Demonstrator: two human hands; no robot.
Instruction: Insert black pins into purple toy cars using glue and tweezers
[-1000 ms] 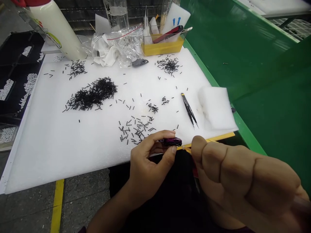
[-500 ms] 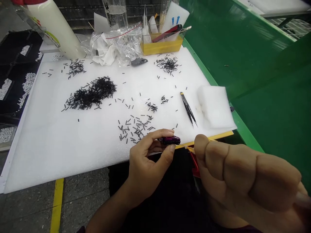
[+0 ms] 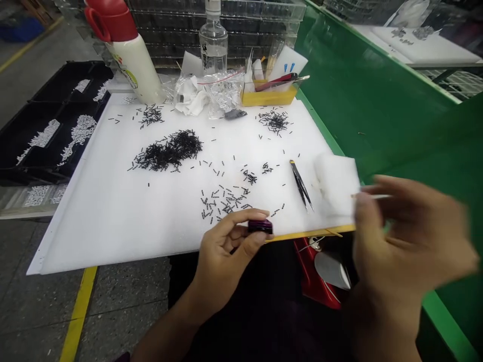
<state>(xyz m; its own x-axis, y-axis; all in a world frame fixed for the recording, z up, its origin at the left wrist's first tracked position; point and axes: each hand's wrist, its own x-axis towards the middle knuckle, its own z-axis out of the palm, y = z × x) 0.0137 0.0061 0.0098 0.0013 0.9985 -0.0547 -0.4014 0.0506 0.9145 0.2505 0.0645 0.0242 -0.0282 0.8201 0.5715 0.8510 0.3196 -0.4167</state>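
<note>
My left hand (image 3: 226,251) pinches a small, glossy dark-purple piece (image 3: 260,226) between thumb and fingers, just above the front edge of the white foam sheet (image 3: 113,226). Blurred by motion, my right hand (image 3: 407,236) is raised at the right with a thin pale stick (image 3: 382,196) between thumb and fingers. The stick's end comes close to a white foam block (image 3: 335,183); whether they touch I cannot tell. Tweezers (image 3: 301,185) lie left of the block. Small black pieces (image 3: 226,201) are scattered beyond my left hand.
A larger heap of black pieces (image 3: 169,151) lies at mid-left. Along the back stand a bottle with a red lid (image 3: 132,55), a clear bottle (image 3: 214,42), a crumpled plastic bag (image 3: 226,90) and a yellow tool box (image 3: 267,95). Black trays (image 3: 22,110) are at left; a green panel (image 3: 396,110) is at right.
My right hand has moved up and away from the purple piece, toward the foam block. My left hand keeps its hold. The view has shifted, showing more of the back and left.
</note>
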